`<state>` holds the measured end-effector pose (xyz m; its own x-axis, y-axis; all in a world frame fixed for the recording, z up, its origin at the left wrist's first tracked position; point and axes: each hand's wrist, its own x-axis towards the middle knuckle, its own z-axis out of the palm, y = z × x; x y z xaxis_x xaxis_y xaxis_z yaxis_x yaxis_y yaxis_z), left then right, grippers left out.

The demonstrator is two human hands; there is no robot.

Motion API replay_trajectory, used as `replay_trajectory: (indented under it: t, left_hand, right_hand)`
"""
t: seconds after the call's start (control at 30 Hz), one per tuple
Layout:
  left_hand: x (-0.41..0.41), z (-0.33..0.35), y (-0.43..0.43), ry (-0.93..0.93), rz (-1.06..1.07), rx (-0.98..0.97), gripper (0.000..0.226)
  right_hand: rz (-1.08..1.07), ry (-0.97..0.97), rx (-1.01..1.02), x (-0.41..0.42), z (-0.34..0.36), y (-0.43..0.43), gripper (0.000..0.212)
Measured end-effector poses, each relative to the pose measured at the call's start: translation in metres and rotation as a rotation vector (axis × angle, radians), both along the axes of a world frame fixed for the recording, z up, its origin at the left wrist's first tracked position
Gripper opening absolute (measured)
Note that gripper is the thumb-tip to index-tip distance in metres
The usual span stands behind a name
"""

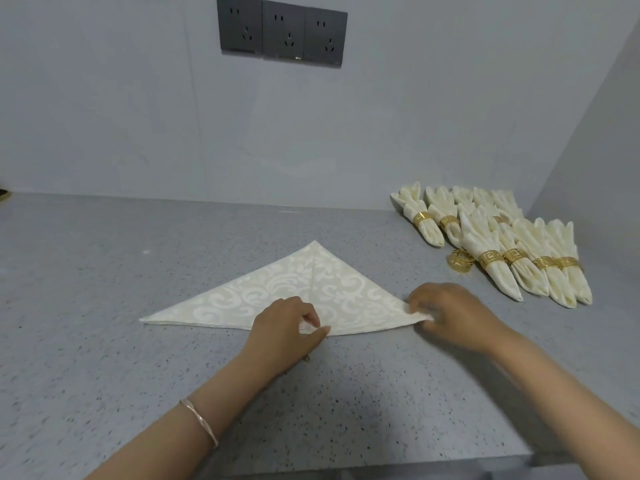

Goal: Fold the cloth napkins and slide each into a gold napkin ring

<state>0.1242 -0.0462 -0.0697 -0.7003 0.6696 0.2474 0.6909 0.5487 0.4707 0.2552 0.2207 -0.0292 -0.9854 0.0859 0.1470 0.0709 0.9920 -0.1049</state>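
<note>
Cream damask cloth napkin (287, 292), folded into a flat triangle, lies on the grey speckled countertop (104, 271) with its apex pointing away from the person. The left hand (284, 327) sits at the middle of the napkin's near long edge, thumb and forefinger pinching the hem there. The right hand (450, 313) pinches the triangle's right corner, fingers curled over the tip (slightly blurred). The left corner lies free. 1 loose gold openwork napkin ring (460, 260) stands beyond the right hand, just beside 2 rows of finished ringed napkins (502, 251). 3 dark wall sockets (282, 31) hang above. A thin bracelet (201, 422) circles the left wrist.
</note>
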Motion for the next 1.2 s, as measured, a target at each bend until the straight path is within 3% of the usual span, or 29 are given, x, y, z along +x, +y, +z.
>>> replay_trajectory:
  t: [0.1, 0.2, 0.4, 0.63, 0.83, 1.03, 1.2]
  left_hand:
    - [-0.001, 0.002, 0.000, -0.030, -0.002, -0.021, 0.029]
    - [-0.002, 0.002, 0.001, -0.025, 0.014, -0.021, 0.028]
    - [-0.001, -0.003, 0.004, -0.074, 0.058, 0.080, 0.021]
    - [-0.003, 0.001, 0.012, -0.106, 0.146, 0.098, 0.028]
    - [-0.008, 0.003, 0.017, -0.110, 0.152, 0.002, 0.029]
    - [-0.008, 0.006, 0.017, -0.040, 0.138, -0.047, 0.016]
    - [-0.017, -0.008, 0.019, 0.088, 0.050, -0.101, 0.054]
  right_hand:
    - [-0.104, 0.040, -0.284, -0.007, 0.039, 0.014, 0.015]
    - [-0.077, 0.122, -0.672, -0.029, 0.065, 0.005, 0.002]
    - [-0.175, 0.255, -1.072, -0.127, 0.042, -0.018, 0.009]
    - [-0.404, 0.253, -1.101, -0.191, -0.013, -0.042, 0.016]
    - [-0.409, 0.234, -0.999, -0.206, -0.032, -0.044, 0.011]
    - [-0.395, 0.266, -0.878, -0.210, -0.038, -0.044, 0.007]
    - [-0.283, 0.342, -0.895, -0.192, -0.019, -0.042, 0.021]
